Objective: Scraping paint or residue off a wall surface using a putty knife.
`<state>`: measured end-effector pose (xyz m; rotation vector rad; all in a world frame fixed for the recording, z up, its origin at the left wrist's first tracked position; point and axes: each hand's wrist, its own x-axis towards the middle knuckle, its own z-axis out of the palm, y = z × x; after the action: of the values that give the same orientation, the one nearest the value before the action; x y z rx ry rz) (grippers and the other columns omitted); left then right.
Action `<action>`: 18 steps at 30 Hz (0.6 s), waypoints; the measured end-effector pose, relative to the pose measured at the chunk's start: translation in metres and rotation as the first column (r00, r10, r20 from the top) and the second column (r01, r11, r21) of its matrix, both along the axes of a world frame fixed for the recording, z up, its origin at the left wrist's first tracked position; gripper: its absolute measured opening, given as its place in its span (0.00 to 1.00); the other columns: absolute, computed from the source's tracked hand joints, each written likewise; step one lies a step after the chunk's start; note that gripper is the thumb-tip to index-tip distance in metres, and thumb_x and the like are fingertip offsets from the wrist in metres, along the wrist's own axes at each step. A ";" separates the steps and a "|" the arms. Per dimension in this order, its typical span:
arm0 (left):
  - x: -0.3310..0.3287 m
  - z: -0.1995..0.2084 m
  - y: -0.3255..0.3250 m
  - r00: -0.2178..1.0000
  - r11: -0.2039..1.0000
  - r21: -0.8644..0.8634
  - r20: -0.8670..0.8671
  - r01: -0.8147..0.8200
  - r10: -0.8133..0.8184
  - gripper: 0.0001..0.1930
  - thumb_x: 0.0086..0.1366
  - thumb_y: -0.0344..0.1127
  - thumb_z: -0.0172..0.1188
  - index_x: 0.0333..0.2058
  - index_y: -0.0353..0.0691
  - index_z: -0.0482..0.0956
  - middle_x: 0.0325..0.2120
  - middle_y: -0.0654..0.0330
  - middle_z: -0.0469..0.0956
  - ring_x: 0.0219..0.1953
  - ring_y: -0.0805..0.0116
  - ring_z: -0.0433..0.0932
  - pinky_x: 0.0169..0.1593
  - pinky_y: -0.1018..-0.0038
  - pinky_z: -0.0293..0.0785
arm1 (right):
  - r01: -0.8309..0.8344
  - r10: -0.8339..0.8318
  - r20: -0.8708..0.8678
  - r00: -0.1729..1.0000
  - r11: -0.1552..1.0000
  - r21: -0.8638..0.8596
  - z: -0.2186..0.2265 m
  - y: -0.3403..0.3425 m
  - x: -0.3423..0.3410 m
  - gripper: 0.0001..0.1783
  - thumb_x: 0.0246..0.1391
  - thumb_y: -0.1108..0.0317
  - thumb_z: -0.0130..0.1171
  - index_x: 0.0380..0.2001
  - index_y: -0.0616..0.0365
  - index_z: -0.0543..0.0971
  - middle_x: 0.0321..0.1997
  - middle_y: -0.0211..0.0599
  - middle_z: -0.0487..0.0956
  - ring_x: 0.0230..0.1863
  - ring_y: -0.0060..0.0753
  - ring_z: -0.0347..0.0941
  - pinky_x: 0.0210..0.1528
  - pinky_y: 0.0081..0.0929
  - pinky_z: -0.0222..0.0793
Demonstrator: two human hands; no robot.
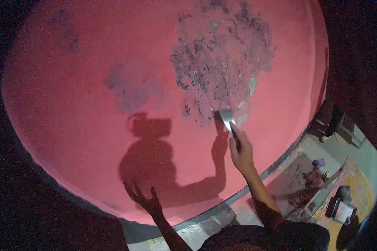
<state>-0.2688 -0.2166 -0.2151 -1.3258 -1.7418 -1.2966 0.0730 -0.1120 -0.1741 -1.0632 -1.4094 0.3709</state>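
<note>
In my right hand [242, 151] is a putty knife [227, 117] with a dark handle and a wide metal blade. Its blade lies at or very near the pink wall [155, 46], at the lower edge of a rough patch [226, 62] of grey, black and pale green marks. My left hand [144, 200] is raised lower on the left with its fingers spread and nothing in it. Whether its fingertips touch the wall cannot be made out. My shadow [148, 163] falls across the wall between my hands.
Two smoother greyish patches, one mid-left [134, 85] and one at the upper left [65, 31], mark the wall. At lower right, the floor [289, 175] holds debris, a small purple lump [318, 162] and a dark object with a white face [343, 212]. Darkness surrounds the lit area.
</note>
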 end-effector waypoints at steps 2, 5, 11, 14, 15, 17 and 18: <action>-0.029 -0.014 0.012 0.997 0.973 -0.222 0.043 -0.057 0.068 0.38 0.65 0.44 0.64 0.70 0.44 0.59 0.72 0.47 0.54 0.73 0.47 0.53 0.73 0.49 0.50 | 0.073 -0.077 0.023 0.997 0.989 0.129 0.031 0.007 -0.026 0.27 0.64 0.75 0.51 0.67 0.53 0.68 0.45 0.51 0.74 0.43 0.43 0.75 0.49 0.37 0.72; -0.076 -0.070 0.068 0.869 0.840 -0.249 -0.260 -0.481 0.420 0.43 0.62 0.43 0.68 0.70 0.41 0.55 0.67 0.41 0.59 0.71 0.56 0.58 0.68 0.51 0.61 | 0.122 -0.147 0.076 0.986 0.957 0.261 0.058 0.020 -0.067 0.30 0.64 0.75 0.53 0.69 0.47 0.67 0.44 0.52 0.72 0.39 0.50 0.74 0.46 0.40 0.72; -0.100 -0.075 0.037 0.973 0.873 -0.463 -0.087 0.150 -0.214 0.66 0.50 0.64 0.71 0.74 0.42 0.36 0.73 0.39 0.24 0.72 0.29 0.20 0.66 0.28 0.15 | 0.191 -0.200 0.023 0.979 0.960 0.206 0.114 0.038 -0.092 0.33 0.63 0.73 0.53 0.70 0.41 0.64 0.44 0.64 0.77 0.44 0.65 0.77 0.46 0.44 0.73; -0.151 -0.130 0.050 0.954 0.879 -0.435 -0.119 0.198 -0.274 0.65 0.51 0.61 0.73 0.73 0.39 0.38 0.73 0.37 0.26 0.73 0.29 0.23 0.68 0.30 0.19 | 0.290 -0.326 0.144 0.934 0.930 0.227 0.158 0.055 -0.092 0.31 0.61 0.71 0.53 0.68 0.45 0.67 0.39 0.65 0.79 0.44 0.65 0.78 0.44 0.46 0.73; -0.158 -0.142 0.050 0.946 0.894 -0.403 -0.163 0.197 -0.281 0.63 0.51 0.59 0.73 0.73 0.37 0.41 0.73 0.36 0.30 0.74 0.30 0.27 0.70 0.34 0.22 | 0.302 -0.359 0.156 0.920 0.905 0.300 0.170 0.065 -0.086 0.28 0.61 0.70 0.53 0.65 0.47 0.70 0.39 0.65 0.79 0.44 0.65 0.78 0.44 0.47 0.74; -0.120 -0.108 0.041 0.921 0.796 -0.483 0.063 0.365 -0.384 0.61 0.51 0.58 0.73 0.72 0.34 0.45 0.71 0.33 0.42 0.73 0.31 0.38 0.71 0.38 0.32 | 0.382 -0.474 0.161 0.866 0.833 0.400 0.198 0.086 -0.055 0.21 0.60 0.70 0.53 0.56 0.53 0.76 0.41 0.64 0.79 0.45 0.66 0.78 0.45 0.50 0.73; -0.110 -0.091 0.038 0.871 0.701 -0.518 0.260 0.491 -0.417 0.59 0.52 0.56 0.73 0.71 0.31 0.49 0.68 0.30 0.53 0.71 0.31 0.49 0.72 0.43 0.41 | 0.392 -0.485 0.170 0.858 0.831 0.394 0.214 0.096 -0.045 0.21 0.60 0.70 0.53 0.56 0.53 0.76 0.41 0.64 0.79 0.45 0.66 0.78 0.45 0.50 0.73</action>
<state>-0.3785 -0.1788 -0.3066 -2.1810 -2.0687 -1.1480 0.0284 -0.0160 0.0394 -1.1301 -1.3417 -0.3660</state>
